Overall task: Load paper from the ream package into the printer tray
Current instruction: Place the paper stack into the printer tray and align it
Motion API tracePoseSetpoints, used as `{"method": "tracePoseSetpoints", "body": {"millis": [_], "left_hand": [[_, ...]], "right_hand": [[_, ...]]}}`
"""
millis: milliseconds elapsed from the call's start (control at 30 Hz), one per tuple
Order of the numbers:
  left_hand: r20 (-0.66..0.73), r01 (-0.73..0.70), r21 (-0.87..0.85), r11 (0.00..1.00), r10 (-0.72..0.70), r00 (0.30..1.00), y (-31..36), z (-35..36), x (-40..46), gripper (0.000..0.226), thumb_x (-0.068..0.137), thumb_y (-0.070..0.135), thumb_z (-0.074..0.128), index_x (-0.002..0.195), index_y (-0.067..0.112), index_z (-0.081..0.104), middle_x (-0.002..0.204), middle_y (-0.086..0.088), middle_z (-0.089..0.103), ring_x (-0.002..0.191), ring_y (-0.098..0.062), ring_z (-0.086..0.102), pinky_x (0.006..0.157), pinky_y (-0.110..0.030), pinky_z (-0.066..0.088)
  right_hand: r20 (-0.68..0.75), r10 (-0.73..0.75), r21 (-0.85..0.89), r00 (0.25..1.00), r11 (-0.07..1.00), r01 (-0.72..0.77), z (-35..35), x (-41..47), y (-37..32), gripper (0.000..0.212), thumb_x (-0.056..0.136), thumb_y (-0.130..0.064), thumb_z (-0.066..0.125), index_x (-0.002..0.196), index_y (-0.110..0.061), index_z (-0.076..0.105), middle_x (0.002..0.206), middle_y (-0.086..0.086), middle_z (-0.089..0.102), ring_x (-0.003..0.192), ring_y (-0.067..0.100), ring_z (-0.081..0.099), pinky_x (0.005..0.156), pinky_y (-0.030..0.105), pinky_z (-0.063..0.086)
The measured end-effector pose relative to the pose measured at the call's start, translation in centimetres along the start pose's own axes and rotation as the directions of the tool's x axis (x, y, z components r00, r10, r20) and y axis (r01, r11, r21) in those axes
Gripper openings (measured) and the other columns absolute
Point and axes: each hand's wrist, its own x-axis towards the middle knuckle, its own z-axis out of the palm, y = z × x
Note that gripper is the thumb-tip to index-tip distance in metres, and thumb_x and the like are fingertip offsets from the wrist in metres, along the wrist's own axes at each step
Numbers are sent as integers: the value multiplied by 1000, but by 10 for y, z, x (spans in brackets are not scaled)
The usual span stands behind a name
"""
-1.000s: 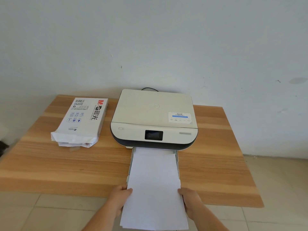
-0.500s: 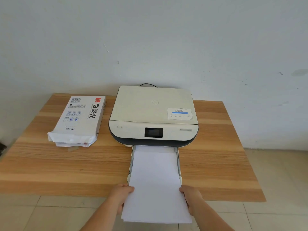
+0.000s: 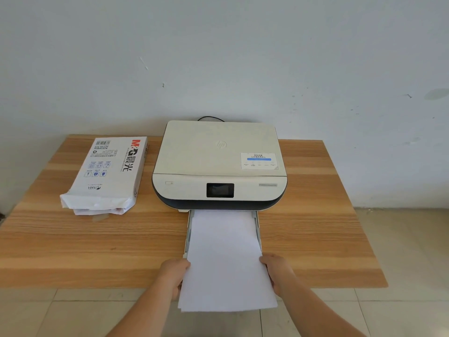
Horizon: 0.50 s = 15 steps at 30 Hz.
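A: What have the hands got?

B: The left hand [image 3: 173,276] and right hand [image 3: 277,272] grip the long edges of a flat white paper stack [image 3: 224,259], its far end lying in the printer tray [image 3: 257,221].

A: Beyond them?

B: A rounded cream printer [image 3: 220,164] on the wood-grain bench [image 3: 73,239]; far left of the left hand, the torn, crumpled ream package [image 3: 107,176].

white paper [image 3: 224,259], cream printer [image 3: 220,164], wood-grain table [image 3: 85,244]

L hand [image 3: 174,276] & R hand [image 3: 277,273] each grip opposite paper edges, forearms extended fwd.
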Motion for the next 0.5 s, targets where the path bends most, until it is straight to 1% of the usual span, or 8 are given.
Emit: {"method": "tracePoseSetpoints", "body": {"millis": [33,67,133,167,233,300,400,500], "left_hand": [[-8,-2,8,1000,2,1000,2,1,1,10,86,0,48,86,-1,58,80,-17,57,67,-27,53,59,-32,46],[-17,-6,15,1000,6,1000,4,1,1,11,86,0,48,85,-2,59,80,-17,57,66,-27,54,58,-31,46],[-40,-31,17,999,32,999,8,3,3,11,85,0,50,84,-4,59,80,-18,59,67,-28,55,59,-31,45],[-54,-41,16,999,42,998,10,4,4,10,85,1,51,84,-5,60,81,-18,60,69,-29,56,60,-32,46],[-77,-46,12,999,46,996,15,5,5,10,84,0,52,85,-5,60,82,-19,61,73,-30,57,61,-32,46],[-88,-61,9,998,62,994,20,6,8,9,82,0,53,85,-5,60,82,-19,61,72,-29,56,61,-31,45],[-101,-87,63,994,93,991,29,8,11,9,80,0,54,84,-1,62,82,-19,62,70,-27,56,63,-33,44],[-122,-109,123,986,124,985,35,10,14,16,80,-3,55,88,9,61,90,-18,64,76,-32,61,69,-40,52]], "right_hand": [[-4,-2,4,1000,1000,2,1,-1,-3,21,85,-6,58,105,-7,67,95,18,74,87,37,71,71,48,60],[-11,-7,-1,1000,1000,7,2,-1,-6,20,87,-7,57,104,-8,67,95,17,74,87,36,71,71,46,60],[-11,-18,-26,1000,1000,18,2,0,-11,20,86,-8,57,104,-9,67,94,17,74,87,36,71,78,53,59],[-3,-20,-28,1000,999,20,3,0,-13,21,85,-8,57,104,-10,66,95,17,74,88,37,71,80,57,57],[-9,-23,-54,1000,998,22,4,3,-17,24,82,-9,59,104,-15,66,94,16,74,88,37,71,78,59,57],[-24,-38,-112,999,993,35,6,7,-21,27,78,-13,58,103,-19,66,93,12,74,86,34,71,78,56,58],[-50,-90,-217,995,973,77,8,14,-27,32,75,-16,54,105,-20,67,92,7,73,85,30,70,80,50,59],[-85,-98,-251,991,965,74,12,15,-32,31,79,-11,52,106,-18,67,95,7,71,86,29,69,81,46,59]]}}
